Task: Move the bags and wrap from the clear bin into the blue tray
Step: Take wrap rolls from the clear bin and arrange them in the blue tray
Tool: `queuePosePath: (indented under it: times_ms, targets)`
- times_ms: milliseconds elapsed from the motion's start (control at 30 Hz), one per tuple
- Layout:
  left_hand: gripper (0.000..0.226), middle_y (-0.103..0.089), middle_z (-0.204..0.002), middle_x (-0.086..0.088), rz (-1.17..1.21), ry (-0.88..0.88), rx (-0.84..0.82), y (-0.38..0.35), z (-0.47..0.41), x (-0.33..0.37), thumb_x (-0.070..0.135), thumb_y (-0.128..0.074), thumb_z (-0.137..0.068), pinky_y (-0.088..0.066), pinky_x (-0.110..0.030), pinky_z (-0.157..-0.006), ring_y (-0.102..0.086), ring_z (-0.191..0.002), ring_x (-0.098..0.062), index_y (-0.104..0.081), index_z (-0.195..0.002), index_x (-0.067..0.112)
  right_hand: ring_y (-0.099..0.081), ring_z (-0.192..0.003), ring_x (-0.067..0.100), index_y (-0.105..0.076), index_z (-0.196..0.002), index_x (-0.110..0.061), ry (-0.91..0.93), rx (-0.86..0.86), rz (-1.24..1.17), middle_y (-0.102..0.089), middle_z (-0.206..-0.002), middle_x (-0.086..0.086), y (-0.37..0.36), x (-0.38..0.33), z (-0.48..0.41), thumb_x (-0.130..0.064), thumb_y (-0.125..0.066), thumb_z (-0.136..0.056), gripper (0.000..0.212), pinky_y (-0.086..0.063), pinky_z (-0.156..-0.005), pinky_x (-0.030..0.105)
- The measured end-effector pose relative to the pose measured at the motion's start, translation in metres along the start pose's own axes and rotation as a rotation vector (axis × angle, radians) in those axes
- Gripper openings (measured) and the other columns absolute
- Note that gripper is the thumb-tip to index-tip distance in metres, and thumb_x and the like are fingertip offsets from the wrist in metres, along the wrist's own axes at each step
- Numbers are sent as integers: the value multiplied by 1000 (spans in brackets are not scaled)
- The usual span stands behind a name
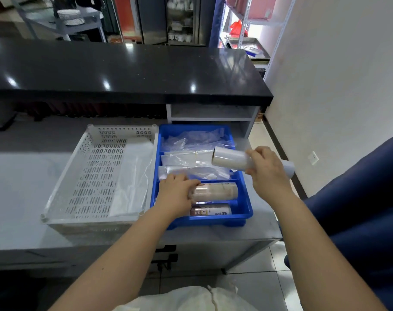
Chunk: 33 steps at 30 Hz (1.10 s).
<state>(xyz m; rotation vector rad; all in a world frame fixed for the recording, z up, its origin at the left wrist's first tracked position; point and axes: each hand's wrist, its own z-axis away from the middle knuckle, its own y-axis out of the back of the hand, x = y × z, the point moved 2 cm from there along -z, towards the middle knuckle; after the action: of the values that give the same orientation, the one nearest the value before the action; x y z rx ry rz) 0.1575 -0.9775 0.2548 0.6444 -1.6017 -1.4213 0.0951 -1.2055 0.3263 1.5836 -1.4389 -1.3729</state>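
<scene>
The blue tray (247, 207) sits on the steel counter, right of the clear perforated bin (79, 167). Clear bags (191, 160) fill the tray's far compartments. My left hand (175, 194) grips the left end of a brownish wrap roll (218, 191) lying in the tray's near compartment. A second, labelled roll (213, 212) lies just in front of it. My right hand (267, 171) holds a white wrap roll (229, 159) in the air over the tray's right side. A flat pile of clear bags (132, 176) rests in the bin's right half.
A black countertop (123, 70) runs behind the counter, with a white open shelf (211, 113) below its right end. A white wall (337, 86) and a dark blue object (366, 198) stand at the right. A white sack (191, 299) lies below me.
</scene>
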Motion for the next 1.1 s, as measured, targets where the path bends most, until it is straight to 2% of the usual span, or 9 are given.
queuePosePath:
  times_ms: [100,200,300,467,567,700,833,967,1100]
  targets:
    - [59,-53,-124,2,-52,27,-41,-6,2,-6,40,-68,-80,-38,-40,-95,-42,-115,-27,-46,-134,40,-48,-100,21,-51,-121,-18,10,-27,-8,-51,-119,5,-6,-6,3,-5,-71,-79,48,-46,-87,38]
    - [51,-55,-122,0,6,48,-16,-8,6,-11,27,-62,-84,-38,-37,-94,-43,-112,-26,-49,-132,35,-47,-102,22,-51,-122,-17,26,-70,8,-50,-121,6,-12,-12,4,-6,-68,-81,46,-45,-88,38]
    - [42,-58,-121,0,96,73,85,0,12,-19,26,-59,-88,-40,-36,-95,-45,-112,-24,-56,-129,30,-46,-104,23,-50,-123,-16,48,-111,10,-50,-122,7,-18,-20,4,-5,-68,-81,47,-45,-90,39]
    - [44,-59,-120,0,106,167,264,37,25,-48,18,-64,-81,-39,-37,-90,-46,-112,-26,-60,-123,28,-49,-99,24,-53,-120,-14,165,-121,17,-53,-117,8,-37,-47,7,-14,-71,-81,43,-46,-87,38]
    - [44,-59,-119,-2,152,231,333,55,32,-62,16,-65,-81,-38,-40,-90,-45,-113,-27,-60,-123,27,-48,-98,27,-54,-118,-13,273,-219,52,-53,-115,8,-60,-70,14,-12,-72,-76,46,-43,-83,37]
    - [43,-59,-119,-2,157,201,310,54,39,-50,20,-65,-81,-39,-40,-89,-46,-112,-28,-60,-123,26,-46,-102,30,-50,-121,-14,372,-337,89,-49,-118,9,-86,-86,30,-5,-64,-74,49,-40,-84,39]
    - [42,-59,-120,0,133,133,234,28,44,-19,24,-62,-81,-38,-38,-90,-47,-112,-26,-60,-123,27,-48,-104,32,-52,-125,-11,389,-375,9,-51,-118,10,-90,-85,37,-12,-63,-78,47,-41,-86,42]
    - [41,-57,-121,3,117,164,215,16,48,-15,26,-58,-83,-35,-37,-91,-45,-114,-23,-59,-124,28,-49,-110,29,-57,-125,-12,354,-322,-150,-57,-120,8,-80,-87,23,-19,-67,-83,44,-42,-92,44]
    - [41,-59,-114,2,91,251,275,32,53,-38,24,-60,-80,-36,-39,-89,-47,-110,-24,-61,-120,29,-52,-103,29,-62,-118,-11,427,-264,-189,-60,-113,8,-76,-117,-3,-17,-69,-81,38,-44,-87,41]
